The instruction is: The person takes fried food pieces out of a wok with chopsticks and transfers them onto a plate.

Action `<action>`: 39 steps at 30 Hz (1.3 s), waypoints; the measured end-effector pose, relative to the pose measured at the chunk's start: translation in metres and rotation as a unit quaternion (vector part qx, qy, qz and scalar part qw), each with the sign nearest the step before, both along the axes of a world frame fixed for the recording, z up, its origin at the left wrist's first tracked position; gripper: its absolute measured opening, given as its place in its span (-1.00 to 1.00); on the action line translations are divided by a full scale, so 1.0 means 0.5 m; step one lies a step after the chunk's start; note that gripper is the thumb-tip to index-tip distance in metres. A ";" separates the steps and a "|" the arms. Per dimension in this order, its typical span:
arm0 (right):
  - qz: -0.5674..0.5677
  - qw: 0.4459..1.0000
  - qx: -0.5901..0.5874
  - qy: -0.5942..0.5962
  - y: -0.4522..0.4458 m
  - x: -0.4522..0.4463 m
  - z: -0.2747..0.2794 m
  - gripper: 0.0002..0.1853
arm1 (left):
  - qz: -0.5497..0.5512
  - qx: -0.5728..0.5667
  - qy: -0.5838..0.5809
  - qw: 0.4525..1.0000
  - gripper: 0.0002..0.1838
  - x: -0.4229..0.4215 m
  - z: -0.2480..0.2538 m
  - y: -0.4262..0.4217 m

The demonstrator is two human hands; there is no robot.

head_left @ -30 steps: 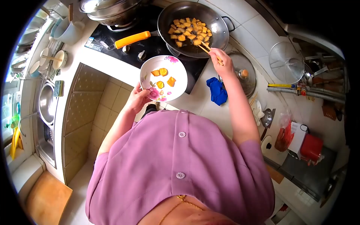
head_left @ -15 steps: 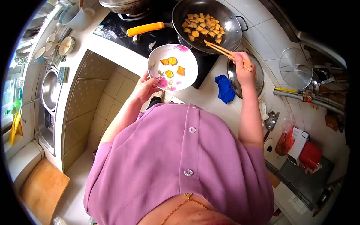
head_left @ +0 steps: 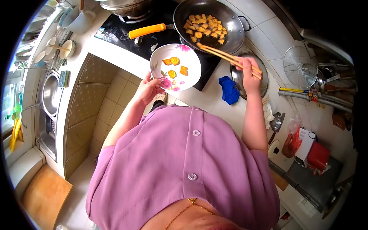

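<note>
My left hand (head_left: 148,89) is closed on the lower left rim of a white floral plate (head_left: 161,57), which carries several orange-yellow pieces (head_left: 184,70). My right hand (head_left: 251,76) grips wooden chopsticks (head_left: 226,56), their tips at the near edge of the dark wok (head_left: 235,32). A piece seems to be at the tips, though it is too small to be sure. Several golden fried chunks (head_left: 207,27) lie together in the wok. The orange wok handle (head_left: 147,30) points left over the black stove (head_left: 115,27).
A glass lid (head_left: 239,80) and a blue cloth (head_left: 229,91) lie right of the stove. A steel pot (head_left: 128,7) stands on the back left burner. The sink (head_left: 50,94) is at the left; a wire strainer (head_left: 300,67) hangs at the right.
The view has shifted, moving the wok and plate rightward in the picture. The chopsticks have drawn back from among the chunks to the wok's near edge, and my right hand sits farther right.
</note>
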State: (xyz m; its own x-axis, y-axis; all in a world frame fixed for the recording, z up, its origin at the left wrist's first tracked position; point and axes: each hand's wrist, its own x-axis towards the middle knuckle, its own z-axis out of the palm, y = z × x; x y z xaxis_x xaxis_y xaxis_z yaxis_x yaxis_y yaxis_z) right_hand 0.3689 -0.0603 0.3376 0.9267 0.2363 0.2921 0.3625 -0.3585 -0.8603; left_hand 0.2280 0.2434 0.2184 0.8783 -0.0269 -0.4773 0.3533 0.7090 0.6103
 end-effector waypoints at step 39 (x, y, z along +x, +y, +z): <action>-0.059 0.987 -0.151 0.019 0.078 0.025 0.001 -0.73 | -0.060 0.009 0.018 0.998 -0.44 0.053 0.006 0.104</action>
State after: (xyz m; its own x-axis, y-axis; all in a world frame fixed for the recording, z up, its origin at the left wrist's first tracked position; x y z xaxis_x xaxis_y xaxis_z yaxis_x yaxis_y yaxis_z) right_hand 0.3815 -0.0212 0.3379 0.9618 0.1975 0.1896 0.2730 -0.6377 -0.7203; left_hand 0.2543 0.2953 0.2213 0.8513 -0.1208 -0.5106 0.4568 0.6493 0.6080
